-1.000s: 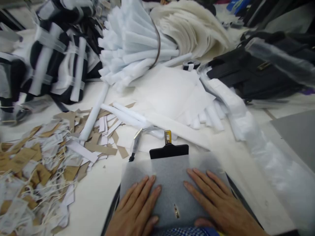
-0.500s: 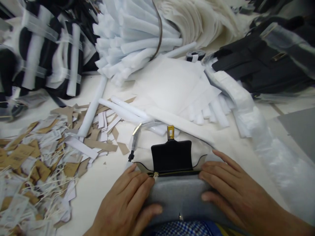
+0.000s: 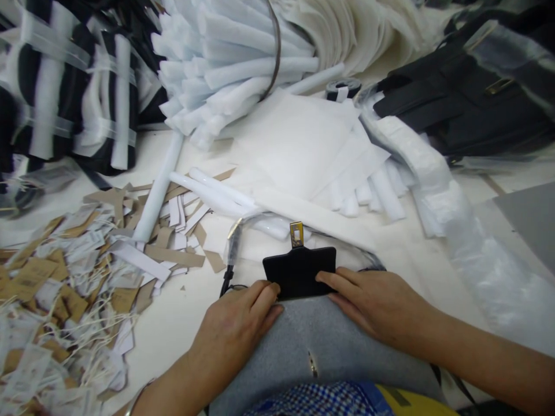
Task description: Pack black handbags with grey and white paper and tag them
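Note:
A handbag with a grey front lies before me, close to my body. Its black flap stands up from the top edge and carries a gold clasp plate. A small metal fitting sits on the grey front. My left hand is closed at the bag's top edge, fingertips by the flap's lower left corner. With the fingers on the flap's right side and the thumb below, my right hand grips the same edge. A strap partly wrapped in clear plastic lies behind the bag. The zip is hidden.
Paper tags with strings are heaped on the left. White foam tubes are bundled at the back, near white sheets. Wrapped black bags stand back left; a black bag lies back right. Plastic wrap runs down the right.
Both hands have moved inward along the bag's top edge to the flap. The zip opening that showed is now covered, and more of the grey front is in view.

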